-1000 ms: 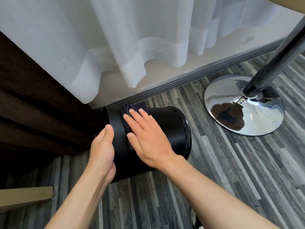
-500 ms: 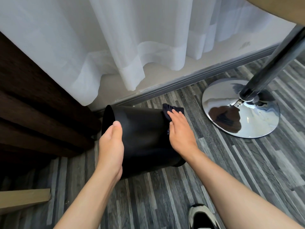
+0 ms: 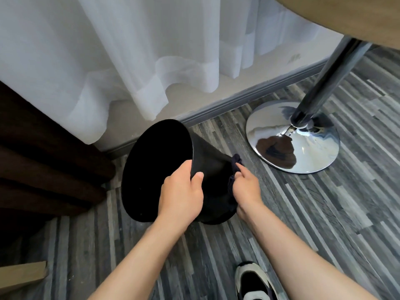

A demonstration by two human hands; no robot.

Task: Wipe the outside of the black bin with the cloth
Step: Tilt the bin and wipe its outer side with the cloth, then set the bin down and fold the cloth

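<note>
Partly hidden cloth (image 3: pixel 232 180) behind tilted black bin (image 3: pixel 213 169), right hand (image 3: pixel 246 188) pinching it

You are gripping a smooth, matt-black plastic bin (image 3: pixel 207 169); a dark, soft woven cloth (image 3: pixel 232 180) is bunching against it. A mirror-polished chrome base (image 3: pixel 303 148) is reflecting the grey wood-grain floor (image 3: pixel 324 213).

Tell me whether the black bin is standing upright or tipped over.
Tipped. The black bin leans with its open mouth facing left; the left hand grips its rim and the right hand presses the cloth against its side.
</note>
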